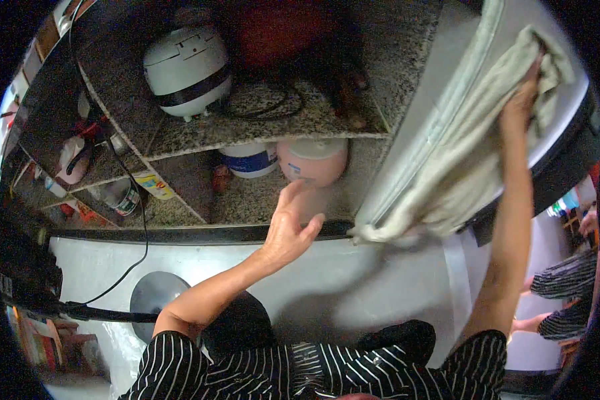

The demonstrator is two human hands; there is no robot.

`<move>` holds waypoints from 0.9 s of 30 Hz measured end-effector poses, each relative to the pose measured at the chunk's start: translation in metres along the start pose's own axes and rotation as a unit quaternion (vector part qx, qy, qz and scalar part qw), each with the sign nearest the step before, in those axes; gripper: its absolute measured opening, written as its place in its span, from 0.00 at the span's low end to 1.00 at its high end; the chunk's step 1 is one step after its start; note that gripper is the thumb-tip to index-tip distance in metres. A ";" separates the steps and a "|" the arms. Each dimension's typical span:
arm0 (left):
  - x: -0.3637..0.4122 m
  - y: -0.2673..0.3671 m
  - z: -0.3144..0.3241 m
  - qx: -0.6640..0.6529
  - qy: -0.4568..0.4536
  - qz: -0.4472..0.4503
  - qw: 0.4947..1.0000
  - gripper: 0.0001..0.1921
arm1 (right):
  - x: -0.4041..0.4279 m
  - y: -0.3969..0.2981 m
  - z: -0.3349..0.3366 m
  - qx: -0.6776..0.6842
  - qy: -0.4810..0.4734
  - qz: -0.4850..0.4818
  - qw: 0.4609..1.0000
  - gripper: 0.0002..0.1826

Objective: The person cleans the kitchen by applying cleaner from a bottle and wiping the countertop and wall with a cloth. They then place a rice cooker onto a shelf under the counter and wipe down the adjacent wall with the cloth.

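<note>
My right hand [521, 100] grips a pale cream cloth [445, 185] at its upper end. The cloth hangs in long folds over a light-coloured panel [447, 65] that looks like an open door with a pale edge strip. Its lower end droops near the shelf's front edge and is slightly blurred. My left hand [292, 225] hovers before the lower stone shelf, fingers apart and holding nothing. Just beyond its fingertips is a pink rounded tub [312, 162] with a pale lid. Beside that tub stands a white tub with a blue band [250, 162].
A white rice cooker [190, 70] sits on the upper granite shelf [260, 132], with a coiled cord near it. A clear bottle [125, 200] and yellow packet [155, 186] lie at left. A black cable [145, 225] hangs down. Striped-clothed legs [565, 275] show at right.
</note>
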State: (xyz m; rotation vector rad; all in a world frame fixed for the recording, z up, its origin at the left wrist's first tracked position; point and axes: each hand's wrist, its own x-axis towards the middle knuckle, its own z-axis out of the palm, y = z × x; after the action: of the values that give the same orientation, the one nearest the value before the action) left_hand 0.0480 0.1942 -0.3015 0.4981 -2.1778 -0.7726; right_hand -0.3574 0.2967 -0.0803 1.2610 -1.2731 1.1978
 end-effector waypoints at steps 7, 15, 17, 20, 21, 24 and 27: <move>0.004 -0.015 -0.001 -0.009 -0.014 -0.015 1.000 0.20 | 0.008 0.041 -0.009 -0.072 -0.060 0.129 0.987 0.28; 0.008 -0.018 0.012 -0.167 -0.081 -0.146 0.972 0.20 | -0.088 -0.068 0.011 -0.054 -0.071 0.110 0.990 0.26; 0.019 -0.002 0.025 -0.211 -0.084 -0.145 0.963 0.22 | -0.098 -0.076 0.006 -0.034 -0.078 0.131 0.988 0.26; 0.043 0.024 0.037 -0.186 -0.143 -0.052 0.971 0.25 | -0.096 -0.099 0.000 0.012 -0.079 0.147 0.986 0.26; 0.050 0.033 0.040 -0.163 -0.148 0.008 0.975 0.31 | -0.095 -0.109 0.001 0.027 -0.081 0.150 0.985 0.26; 0.052 0.058 0.033 -0.130 -0.164 0.105 0.972 0.45 | -0.085 -0.138 0.011 0.088 -0.102 0.151 0.979 0.25; 0.046 0.070 0.024 -0.104 -0.189 0.150 0.965 0.58 | -0.074 -0.177 0.028 0.162 -0.147 0.145 0.965 0.25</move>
State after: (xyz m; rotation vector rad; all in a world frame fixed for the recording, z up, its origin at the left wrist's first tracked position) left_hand -0.0068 0.2293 -0.2437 -0.0990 -2.4030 -0.9718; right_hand -0.1785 0.2763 -0.1523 1.5724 -1.5631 1.5144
